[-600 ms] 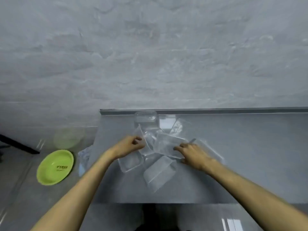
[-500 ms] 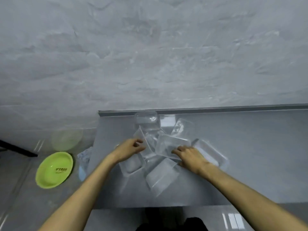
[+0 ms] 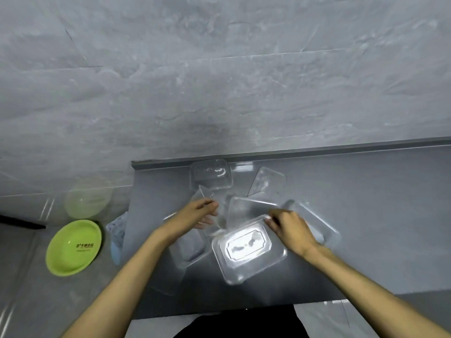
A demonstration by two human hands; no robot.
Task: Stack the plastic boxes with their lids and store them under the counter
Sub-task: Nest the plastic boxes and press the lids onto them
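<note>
Several clear plastic boxes and lids lie scattered on the grey counter [image 3: 366, 215]. My right hand [image 3: 290, 228] pinches the far right corner of a clear box [image 3: 246, 250] that faces up near the front. My left hand [image 3: 195, 215] rests with spread fingers over a tilted clear lid [image 3: 203, 193]; whether it grips the lid is unclear. Another clear box [image 3: 211, 174] stands at the back edge. A lid [image 3: 267, 182] leans to its right. A further box [image 3: 317, 223] lies behind my right hand, and one [image 3: 190, 245] sits under my left wrist.
A green plastic plate [image 3: 73, 247] lies on the floor to the left, with a pale translucent bowl [image 3: 87, 200] behind it. A bluish bag [image 3: 117, 235] hangs by the counter's left edge. The grey wall [image 3: 219, 81] rises behind the counter.
My right hand shifted onto the corner of the front box, which now faces up squarely. My left hand opened its fingers. The camera moved closer and tilted down.
</note>
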